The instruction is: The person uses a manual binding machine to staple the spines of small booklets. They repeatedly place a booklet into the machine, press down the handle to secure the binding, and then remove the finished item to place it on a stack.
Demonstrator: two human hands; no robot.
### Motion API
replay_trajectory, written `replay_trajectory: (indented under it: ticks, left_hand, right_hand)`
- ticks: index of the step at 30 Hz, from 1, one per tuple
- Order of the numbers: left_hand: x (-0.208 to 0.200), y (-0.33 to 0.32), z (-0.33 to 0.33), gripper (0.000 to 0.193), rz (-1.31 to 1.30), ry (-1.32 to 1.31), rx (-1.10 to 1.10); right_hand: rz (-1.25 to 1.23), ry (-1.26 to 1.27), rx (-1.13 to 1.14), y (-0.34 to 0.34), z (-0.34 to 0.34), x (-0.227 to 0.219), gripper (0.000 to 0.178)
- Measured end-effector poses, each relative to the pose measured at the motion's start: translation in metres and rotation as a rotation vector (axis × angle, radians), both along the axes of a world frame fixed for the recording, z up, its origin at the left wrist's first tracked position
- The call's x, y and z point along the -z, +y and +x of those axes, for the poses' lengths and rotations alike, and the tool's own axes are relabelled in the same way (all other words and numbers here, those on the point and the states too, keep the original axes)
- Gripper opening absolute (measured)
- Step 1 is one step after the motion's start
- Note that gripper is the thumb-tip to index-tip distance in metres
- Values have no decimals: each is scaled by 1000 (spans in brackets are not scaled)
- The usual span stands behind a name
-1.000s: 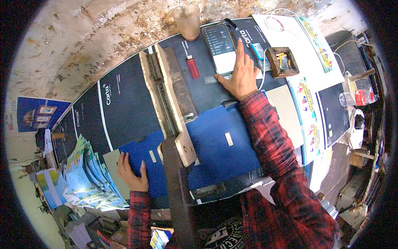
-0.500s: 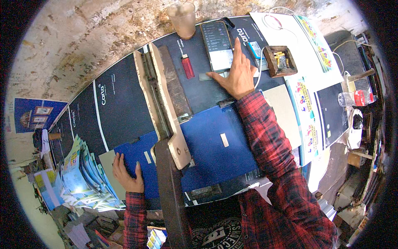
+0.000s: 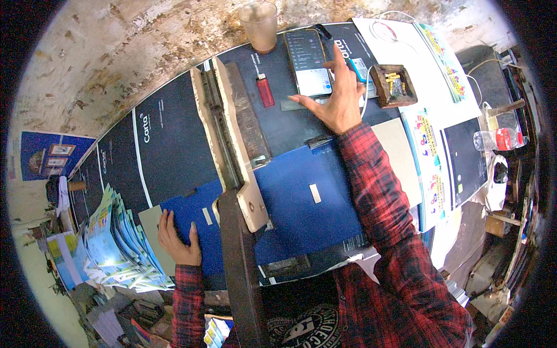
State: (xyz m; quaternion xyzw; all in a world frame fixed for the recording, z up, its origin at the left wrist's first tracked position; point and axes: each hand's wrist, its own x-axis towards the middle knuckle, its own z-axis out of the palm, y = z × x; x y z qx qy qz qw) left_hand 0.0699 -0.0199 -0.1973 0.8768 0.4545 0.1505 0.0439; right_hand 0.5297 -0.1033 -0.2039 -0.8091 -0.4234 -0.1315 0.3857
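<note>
My left hand [image 3: 180,240] lies with its fingers apart on the left end of a blue board [image 3: 203,232], next to the board's grey edge strip. My right hand [image 3: 339,104] is open, thumb and index finger spread wide, at the lower right of a phone [image 3: 307,61] with a lit screen. Nothing is held in it. Whether its fingertips touch the phone I cannot tell. Between my arms, a long cream metal device [image 3: 249,206] with a dark lever [image 3: 235,249] lies across the blue board. Two small pale strips [image 3: 314,194] show on the blue surface.
A red lighter [image 3: 265,91] and a cloudy cup [image 3: 259,29] stand beyond the device. Right of my hand are a small wooden box [image 3: 393,87] with yellow pieces, a cable and printed sheets [image 3: 426,168]. A fanned paper stack [image 3: 119,246] sits far left.
My right hand has shifted slightly, its index finger pointing farther up and another finger now showing bent beside it. My left hand stays on the blue board. The view has tilted a little.
</note>
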Motion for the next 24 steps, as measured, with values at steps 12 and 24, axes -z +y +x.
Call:
replay_trajectory:
  ticks: [12,24]
  left_hand:
    - [1,1,0,58,33,15,11]
    - [2,1,-2,57,36,28,7]
  right_hand:
    - [-36,46,21,0,-1,3,133]
    - [-49,7,39,-4,1,-1,135]
